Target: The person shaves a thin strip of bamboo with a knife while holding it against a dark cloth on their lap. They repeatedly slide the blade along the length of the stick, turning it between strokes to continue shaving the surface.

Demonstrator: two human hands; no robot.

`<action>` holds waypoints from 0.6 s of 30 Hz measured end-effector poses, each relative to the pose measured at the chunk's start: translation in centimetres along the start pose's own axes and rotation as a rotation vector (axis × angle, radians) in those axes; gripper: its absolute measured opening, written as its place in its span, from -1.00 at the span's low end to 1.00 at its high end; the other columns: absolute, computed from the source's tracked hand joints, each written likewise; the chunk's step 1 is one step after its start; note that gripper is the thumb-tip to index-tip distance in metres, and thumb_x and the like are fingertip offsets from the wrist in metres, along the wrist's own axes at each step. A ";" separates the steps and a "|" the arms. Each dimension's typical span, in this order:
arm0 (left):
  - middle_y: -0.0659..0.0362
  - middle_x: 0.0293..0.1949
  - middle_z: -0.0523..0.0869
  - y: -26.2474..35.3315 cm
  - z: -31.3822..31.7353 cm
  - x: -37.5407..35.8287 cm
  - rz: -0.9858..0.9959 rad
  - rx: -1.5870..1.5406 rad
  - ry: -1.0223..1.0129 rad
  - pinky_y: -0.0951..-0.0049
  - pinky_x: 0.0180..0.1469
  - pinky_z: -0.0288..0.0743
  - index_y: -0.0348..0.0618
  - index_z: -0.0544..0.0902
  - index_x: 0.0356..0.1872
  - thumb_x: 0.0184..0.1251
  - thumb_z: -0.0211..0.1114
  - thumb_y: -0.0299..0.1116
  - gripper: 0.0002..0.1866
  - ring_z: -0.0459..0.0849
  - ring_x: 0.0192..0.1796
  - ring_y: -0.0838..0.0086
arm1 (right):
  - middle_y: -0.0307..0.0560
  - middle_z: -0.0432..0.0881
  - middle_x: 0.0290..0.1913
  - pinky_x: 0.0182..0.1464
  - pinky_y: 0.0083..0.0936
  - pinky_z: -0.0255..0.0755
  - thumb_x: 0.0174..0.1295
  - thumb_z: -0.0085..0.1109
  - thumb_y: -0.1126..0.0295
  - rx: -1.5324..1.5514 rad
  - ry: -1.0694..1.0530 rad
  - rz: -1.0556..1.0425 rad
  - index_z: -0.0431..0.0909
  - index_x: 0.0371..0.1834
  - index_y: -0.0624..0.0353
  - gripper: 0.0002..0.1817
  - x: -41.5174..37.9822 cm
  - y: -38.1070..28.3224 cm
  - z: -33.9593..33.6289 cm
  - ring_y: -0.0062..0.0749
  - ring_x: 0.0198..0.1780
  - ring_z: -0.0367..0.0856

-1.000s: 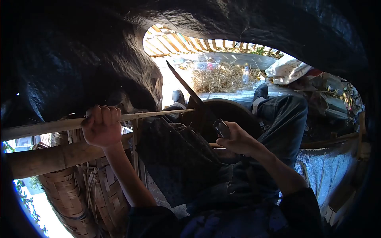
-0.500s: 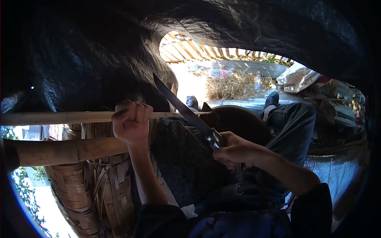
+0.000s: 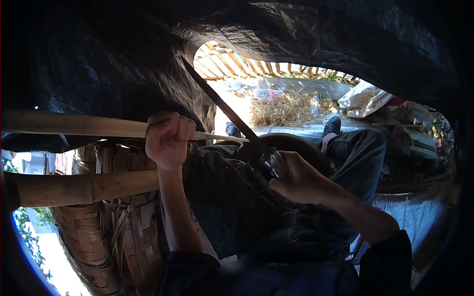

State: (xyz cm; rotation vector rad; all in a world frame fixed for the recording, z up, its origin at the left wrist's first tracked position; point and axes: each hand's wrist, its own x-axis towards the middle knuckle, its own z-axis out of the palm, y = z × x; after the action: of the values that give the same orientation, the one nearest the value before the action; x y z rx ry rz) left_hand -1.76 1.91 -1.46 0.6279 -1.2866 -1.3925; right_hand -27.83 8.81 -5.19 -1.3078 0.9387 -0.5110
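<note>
My left hand (image 3: 170, 140) is closed in a fist around a long, pale bamboo strip (image 3: 79, 124) that runs in from the left edge and narrows to a point past the fist. In my right hand (image 3: 301, 180) is a long knife (image 3: 224, 109), gripped by its dark handle. Its blade slants up and left, crossing the thin end of the strip in this view. Just below my left fist ends a thick bamboo pole (image 3: 89, 188).
Woven bamboo baskets (image 3: 84, 237) stand below the pole. A dark sheet (image 3: 123, 69) hangs overhead. Beyond my outstretched leg (image 3: 358, 153) lie straw (image 3: 276, 108), a clear bottle (image 3: 315, 104) and a white sack (image 3: 365, 98). Between my legs sits a dark, round-rimmed object (image 3: 296, 143).
The left part of the bamboo strip has risen, so the strip now slopes down to the right. The knife has moved up and its blade points more steeply upward.
</note>
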 end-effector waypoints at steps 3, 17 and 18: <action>0.28 -0.82 0.02 -0.1 0.4 0.5 -0.020 0.003 0.004 0.43 -0.60 -0.17 -0.03 0.08 -0.79 0.15 -0.03 -0.31 -0.63 -0.08 -0.72 0.58 | -0.14 0.49 -0.58 -0.54 -0.47 0.35 0.03 0.08 0.49 0.241 -0.180 0.281 0.42 -0.32 0.30 -0.84 -0.4 -0.1 0.2 -0.49 -0.57 0.51; 0.30 -0.79 0.00 1.2 1.6 0.9 0.017 0.079 0.020 0.44 -0.58 -0.18 -0.02 0.05 -0.73 0.15 -0.08 -0.30 -0.67 -0.11 -0.69 0.59 | -0.22 0.42 -0.69 -0.72 -0.60 0.24 0.01 0.05 0.54 0.171 0.031 0.102 0.38 -0.17 0.35 -0.73 -0.8 1.2 -0.3 -0.59 -0.76 0.40; 0.31 -0.79 0.00 0.8 1.5 0.9 0.011 0.051 0.031 0.45 -0.58 -0.19 -0.02 0.05 -0.73 0.15 -0.08 -0.30 -0.67 -0.11 -0.69 0.59 | -0.22 0.43 -0.69 -0.72 -0.60 0.24 0.02 0.06 0.54 0.162 0.052 0.096 0.38 -0.16 0.35 -0.72 -0.8 1.5 -0.4 -0.59 -0.76 0.41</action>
State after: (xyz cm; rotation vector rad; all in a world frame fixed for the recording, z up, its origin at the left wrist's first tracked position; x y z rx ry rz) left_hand -3.03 1.73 -0.06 0.6730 -1.3025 -1.3394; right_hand -28.84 9.53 -6.36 -1.1029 0.9775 -0.5380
